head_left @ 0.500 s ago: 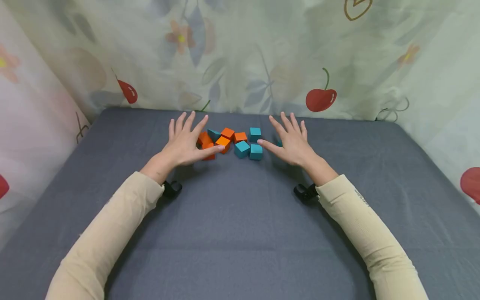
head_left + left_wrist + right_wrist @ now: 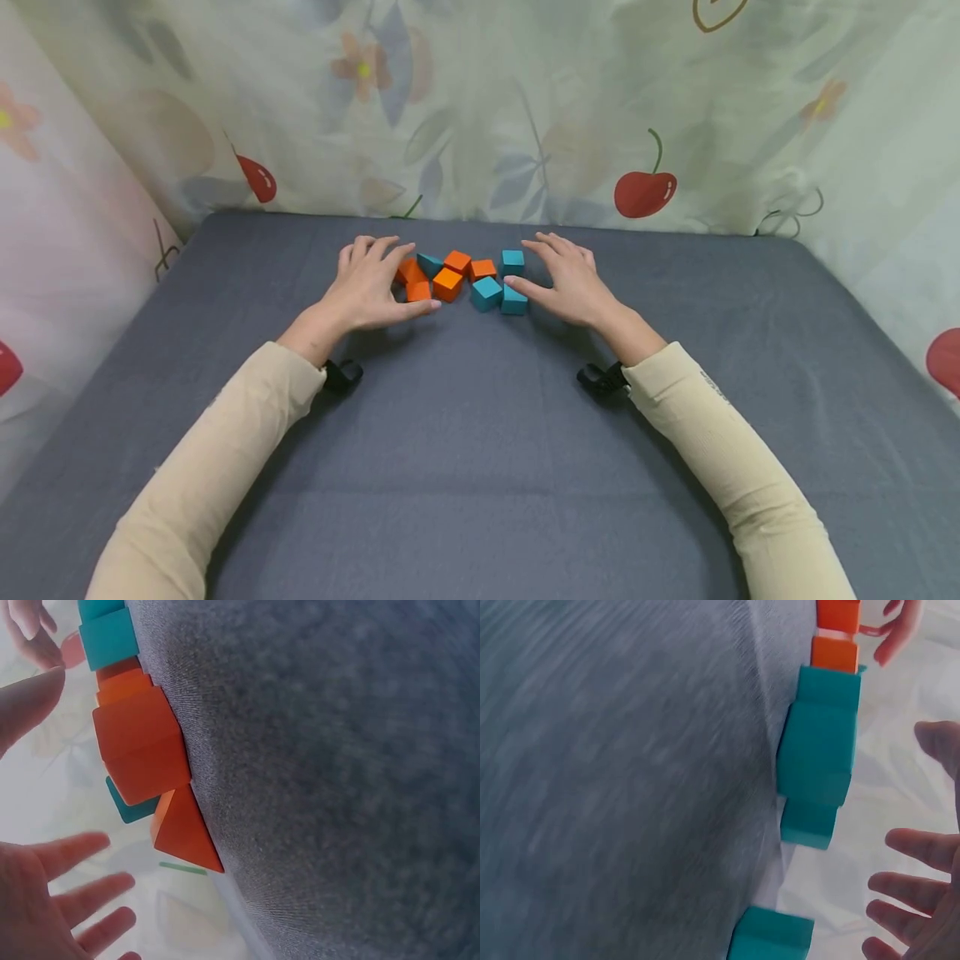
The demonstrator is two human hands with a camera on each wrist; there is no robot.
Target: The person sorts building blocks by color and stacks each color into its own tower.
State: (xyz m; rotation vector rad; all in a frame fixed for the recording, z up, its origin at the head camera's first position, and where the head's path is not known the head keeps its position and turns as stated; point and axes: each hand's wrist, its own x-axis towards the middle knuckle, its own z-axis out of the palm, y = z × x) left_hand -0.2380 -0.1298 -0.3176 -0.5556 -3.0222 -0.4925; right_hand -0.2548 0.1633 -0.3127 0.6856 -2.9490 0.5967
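Both my left hand [image 2: 364, 287] and right hand [image 2: 572, 287] are spread, and hurried closing could scatter the orange blocks [image 2: 447, 285] and blue blocks [image 2: 486, 295] between them.

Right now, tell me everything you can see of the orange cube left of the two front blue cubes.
The orange cube looks plain, smooth and matte, perhaps painted wood. It sits on the grey cloth, turned at an angle. Another orange block stands close behind; contact is unclear. Neither the left hand nor the right hand holds this cube.
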